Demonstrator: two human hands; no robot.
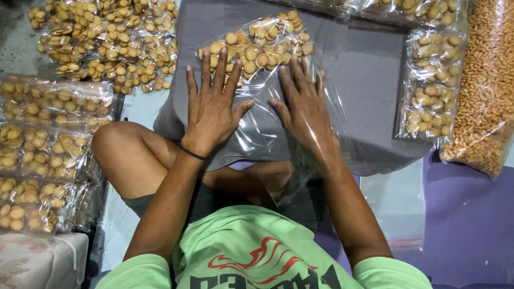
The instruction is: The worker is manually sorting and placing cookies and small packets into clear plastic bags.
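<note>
From up here I see both forearms reaching away from the body, palms down, onto a grey board (369,69) that rests across the lap. My left hand (211,109) lies flat with the fingers spread wide and straight and the thumb angled out to the right; a thin dark band (193,154) circles its wrist. My right hand (302,107) is flat too, fingers straight and closer together, thumb pointing left toward the other thumb; the two thumbs are near but apart. Neither hand grips anything: both press open on a clear plastic bag (257,128).

The bag lies on the board under both palms. Its small round biscuits (257,48) are bunched at the far end, just beyond the fingertips; the left fingertips touch the near edge of the heap, and the right fingertips sit just beside it. The near part of the bag, under the palms, is flat film, and it appears to drape over the right wrist, though I cannot tell exactly how.

On the far left lies a pile of filled biscuit bags (107,43), and more filled bags (43,155) are stacked at the near left. On the right of the board is a column of filled bags (431,80), and beyond it a large sack of loose biscuits (487,85) on a purple mat (471,219).
</note>
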